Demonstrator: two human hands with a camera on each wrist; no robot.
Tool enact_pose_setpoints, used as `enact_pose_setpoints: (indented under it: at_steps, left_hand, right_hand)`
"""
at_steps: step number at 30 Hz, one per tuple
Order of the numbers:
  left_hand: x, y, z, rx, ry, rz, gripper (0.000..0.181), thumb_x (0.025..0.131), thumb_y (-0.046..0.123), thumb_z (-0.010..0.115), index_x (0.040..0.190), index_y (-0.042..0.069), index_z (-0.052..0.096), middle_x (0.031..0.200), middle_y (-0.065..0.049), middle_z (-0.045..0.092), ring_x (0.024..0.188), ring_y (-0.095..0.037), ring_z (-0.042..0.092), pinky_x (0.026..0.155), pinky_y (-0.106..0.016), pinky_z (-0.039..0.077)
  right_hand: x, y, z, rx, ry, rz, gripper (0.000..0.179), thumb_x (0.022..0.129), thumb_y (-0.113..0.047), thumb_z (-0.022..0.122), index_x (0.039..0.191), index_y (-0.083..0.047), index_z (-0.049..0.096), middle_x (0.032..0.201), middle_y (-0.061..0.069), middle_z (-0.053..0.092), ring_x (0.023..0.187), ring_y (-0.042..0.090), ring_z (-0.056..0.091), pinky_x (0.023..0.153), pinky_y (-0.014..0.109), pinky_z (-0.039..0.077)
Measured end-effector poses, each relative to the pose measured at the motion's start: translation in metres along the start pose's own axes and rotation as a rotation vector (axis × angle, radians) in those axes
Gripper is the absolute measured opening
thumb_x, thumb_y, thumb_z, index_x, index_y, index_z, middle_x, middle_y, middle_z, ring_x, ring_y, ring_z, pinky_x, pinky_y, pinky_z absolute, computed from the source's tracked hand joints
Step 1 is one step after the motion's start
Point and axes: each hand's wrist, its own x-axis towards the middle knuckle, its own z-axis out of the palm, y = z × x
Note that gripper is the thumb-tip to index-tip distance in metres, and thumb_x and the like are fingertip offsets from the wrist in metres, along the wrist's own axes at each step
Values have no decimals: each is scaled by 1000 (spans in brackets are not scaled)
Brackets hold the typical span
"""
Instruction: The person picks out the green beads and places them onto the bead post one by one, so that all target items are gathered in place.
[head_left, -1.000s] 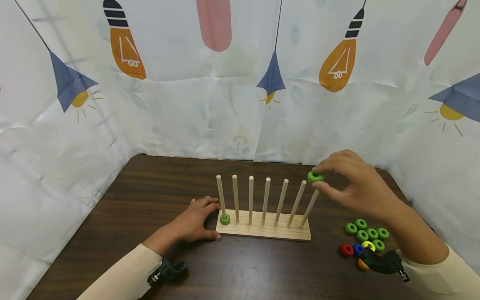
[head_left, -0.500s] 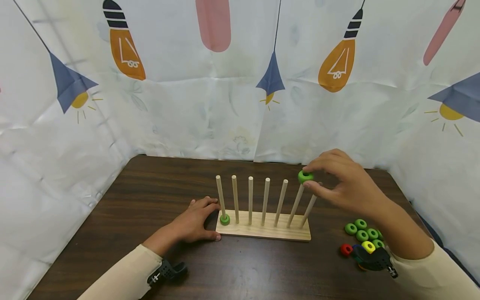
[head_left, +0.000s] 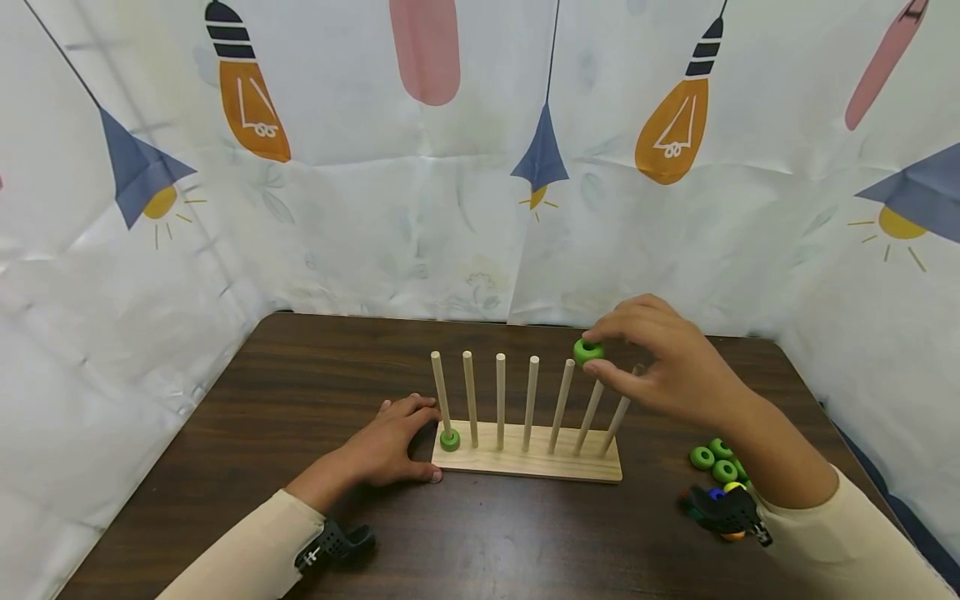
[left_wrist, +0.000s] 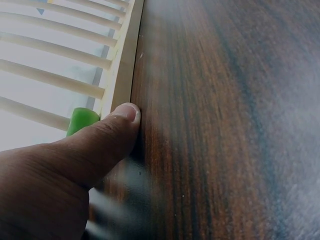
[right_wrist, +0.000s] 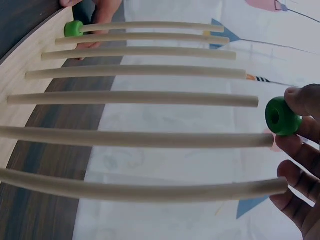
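A pale wooden peg board with a row of several upright pegs stands on the table. One green ring sits at the foot of the leftmost peg. My left hand holds the board's left end, its thumb on the front edge and its fingers towards the back. Between thumb and forefinger, my right hand pinches another green ring. That ring is level with the peg tops, near the second and third pegs from the right, and is on no peg.
Several loose green rings lie on the brown table to the right. A blue ring and a yellow ring are there, partly hidden by the right wrist strap. A printed curtain hangs behind.
My right hand has moved left with the green ring, from above the rightmost peg past the second peg from the right. My left hand has stayed at the board's left end.
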Motion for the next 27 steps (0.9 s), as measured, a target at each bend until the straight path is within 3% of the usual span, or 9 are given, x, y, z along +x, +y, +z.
enact_pose_setpoints:
  at_steps: [5, 8, 12, 19, 27]
  left_hand:
    - [0, 0, 0, -5, -5, -11, 74, 80, 46, 87, 138, 13, 58, 153, -18, 43, 147, -43, 32, 116, -69, 18]
    - [0, 1, 0, -6, -4, -9, 74, 80, 46, 87, 139, 13, 58, 153, -18, 43, 146, -42, 33, 116, -69, 18]
    - [1, 1, 0, -6, -2, -8, 74, 80, 47, 87, 139, 12, 58, 153, -18, 44, 147, -43, 33, 116, -69, 18]
    - [0, 1, -1, 1, -2, -7, 74, 80, 47, 87, 139, 12, 58, 153, -18, 44, 147, -44, 32, 116, -69, 19]
    - [0, 0, 0, -5, -3, -12, 74, 79, 48, 87, 139, 13, 58, 153, -17, 43, 146, -41, 34, 117, -68, 18]
  right_hand:
    - [4, -2, 4, 11, -16, 6, 40, 99, -51, 63, 111, -15, 75, 110, -7, 69, 108, 16, 57, 89, 33, 46]
    - [7, -4, 6, 25, -19, 7, 28, 93, -35, 78, 111, -14, 75, 110, -7, 69, 109, 17, 57, 90, 33, 46]
    - [11, -6, 10, 34, -24, 6, 31, 83, -15, 87, 112, -15, 75, 110, -8, 69, 110, 18, 57, 92, 34, 46]
    - [20, -9, 16, 60, -29, -15, 24, 89, -22, 83, 112, -16, 75, 109, -8, 69, 110, 18, 57, 91, 35, 47]
    - [30, -14, 24, 97, -32, -42, 29, 84, -13, 87, 110, -14, 75, 107, -9, 70, 110, 18, 57, 95, 36, 45]
